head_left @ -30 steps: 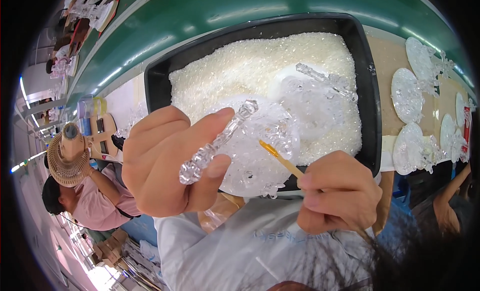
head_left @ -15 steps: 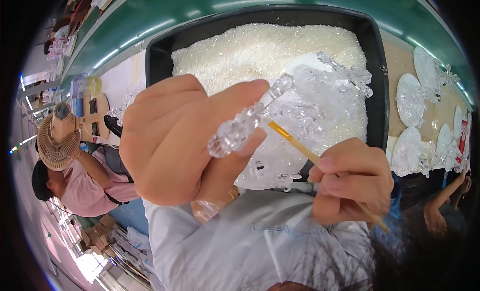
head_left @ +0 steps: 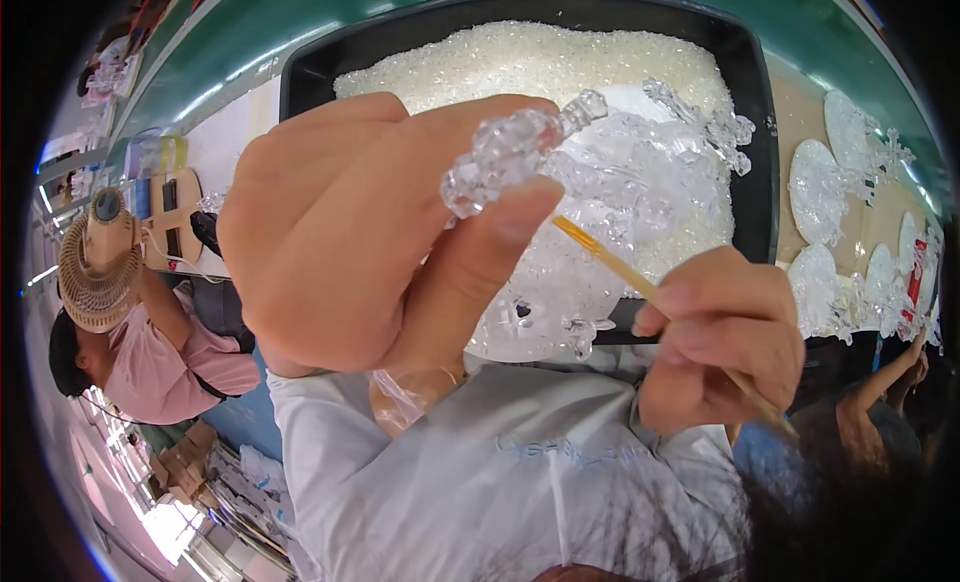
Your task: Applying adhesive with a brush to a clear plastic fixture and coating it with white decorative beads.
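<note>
My left hand (head_left: 350,232) pinches a clear, knobbly plastic figure (head_left: 505,157) between thumb and forefinger, raised above the tray. In my right hand (head_left: 725,332) is a slim paintbrush (head_left: 630,277) with a wooden handle and a gold ferrule. The brush points up and left, its tip close to my left thumb; whether it touches the figure I cannot tell. Under both hands, a white disc (head_left: 490,337) bearing clear pieces lies on the glittering granules (head_left: 440,67) in the black tray (head_left: 765,162). Another clear figure (head_left: 705,127) rests at the disc's right.
Several white discs with clear pieces, such as one disc (head_left: 817,180), lie on the brown table (head_left: 790,112) to the right. At the left sit a person in pink (head_left: 150,357) and a small round fan (head_left: 95,267). Another person's arm (head_left: 870,402) shows at the far right.
My left hand has risen and the clear figure has turned in its fingers. My right hand with the brush has shifted slightly up and right. The view has also shifted a little.
</note>
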Motion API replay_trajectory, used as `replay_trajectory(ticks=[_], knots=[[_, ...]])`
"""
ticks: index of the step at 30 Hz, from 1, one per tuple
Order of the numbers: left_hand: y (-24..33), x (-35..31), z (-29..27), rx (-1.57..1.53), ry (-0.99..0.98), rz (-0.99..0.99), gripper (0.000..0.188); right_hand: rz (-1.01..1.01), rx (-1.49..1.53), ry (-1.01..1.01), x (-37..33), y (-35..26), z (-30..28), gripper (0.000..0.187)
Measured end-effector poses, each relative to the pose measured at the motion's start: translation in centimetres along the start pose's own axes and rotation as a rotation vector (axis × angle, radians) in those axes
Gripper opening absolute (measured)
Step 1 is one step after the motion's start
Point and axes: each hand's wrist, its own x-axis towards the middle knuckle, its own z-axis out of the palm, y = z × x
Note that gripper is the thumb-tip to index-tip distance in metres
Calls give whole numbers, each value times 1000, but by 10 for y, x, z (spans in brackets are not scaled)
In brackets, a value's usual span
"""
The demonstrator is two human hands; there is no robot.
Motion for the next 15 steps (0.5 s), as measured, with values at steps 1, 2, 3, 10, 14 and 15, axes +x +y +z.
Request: replay_trajectory(ticks=[1, 2, 3, 10, 14, 15], knots=[[-3, 0, 4, -12, 4, 7, 25, -29, 10, 16, -2, 2, -3, 12], [-6, -1, 8, -19, 21, 8, 26, -27, -5, 15, -5, 4, -4, 12], [-3, -2, 4, -4, 35, -5, 26, -52, 62, 95, -7, 4, -1, 14], [2, -5, 8, 24, 137, -19, 27, 20, 125, 34, -4, 3, -5, 34], [11, 1, 7, 10, 171, -153, 26, 17, 179, 110, -6, 2, -6, 34], [12, 0, 7, 0, 173, -227, 25, 16, 181, 114, -5, 3, -5, 34]])
